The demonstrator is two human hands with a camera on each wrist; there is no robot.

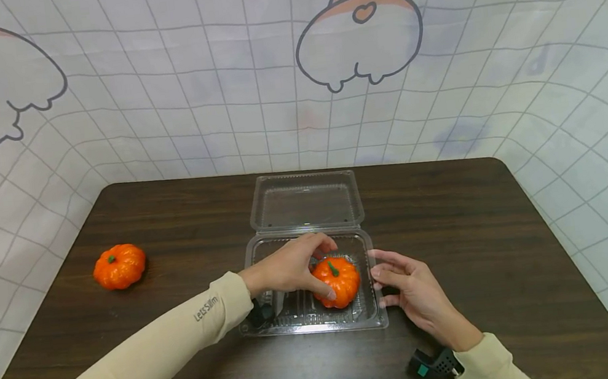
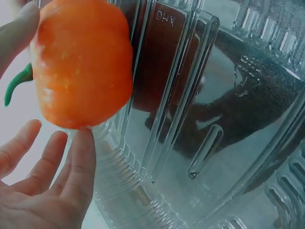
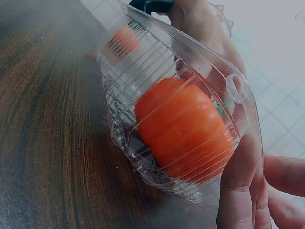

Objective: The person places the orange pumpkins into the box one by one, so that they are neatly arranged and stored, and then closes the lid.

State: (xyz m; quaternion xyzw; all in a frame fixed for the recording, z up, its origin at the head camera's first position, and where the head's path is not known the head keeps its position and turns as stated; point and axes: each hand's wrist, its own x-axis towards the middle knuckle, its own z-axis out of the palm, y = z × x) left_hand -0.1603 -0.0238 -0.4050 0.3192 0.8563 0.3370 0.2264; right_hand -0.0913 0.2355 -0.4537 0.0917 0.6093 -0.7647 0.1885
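Note:
A clear plastic clamshell container (image 1: 318,327) lies with its lid (image 1: 305,205) folded back, away from the person. In its right half sits a small orange pumpkin (image 1: 344,281) with a green stem. My left hand (image 1: 290,265) reaches over from the left and holds this pumpkin, thumb on the near side and fingers curved round the far side. The left wrist view has the fingers (image 2: 83,162) right at the pumpkin's edge. My right hand (image 1: 414,289) pinches the container's right rim between thumb and fingers, as the right wrist view shows through the ribbed wall (image 3: 138,76).
Another orange pumpkin (image 1: 120,266) lies on the dark wooden table (image 1: 185,226) at the left. A white gridded sheet (image 1: 204,89) with cartoon drawings hangs behind and along the sides of the table. Each wrist carries a black strap (image 1: 439,362).

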